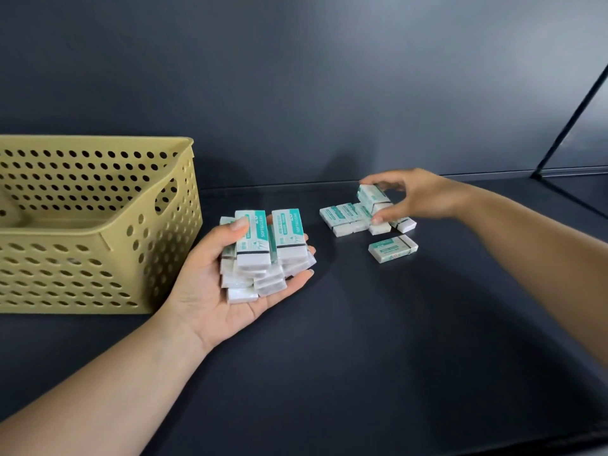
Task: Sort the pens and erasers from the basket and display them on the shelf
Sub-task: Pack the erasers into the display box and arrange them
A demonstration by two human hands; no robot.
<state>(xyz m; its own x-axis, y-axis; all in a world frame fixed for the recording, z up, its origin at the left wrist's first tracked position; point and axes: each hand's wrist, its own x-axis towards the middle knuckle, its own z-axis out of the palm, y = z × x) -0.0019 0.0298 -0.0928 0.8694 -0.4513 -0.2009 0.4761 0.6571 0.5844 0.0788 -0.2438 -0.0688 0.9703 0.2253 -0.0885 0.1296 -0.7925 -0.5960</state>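
Note:
My left hand (214, 284) lies palm up just right of the basket and cradles a pile of several white erasers with teal sleeves (268, 255), the thumb pressing on top. Farther right, my right hand (418, 197) pinches one eraser (373, 196) between thumb and fingers, held tilted over a row of erasers (345, 217) lying on the dark shelf (329, 357). One eraser (393, 248) lies alone in front of that row. No pens are in view.
A yellow perforated plastic basket (98, 225) stands at the left on the shelf; its visible inside shows nothing. A dark back wall rises behind. A slanted metal strut (569, 123) stands at the far right.

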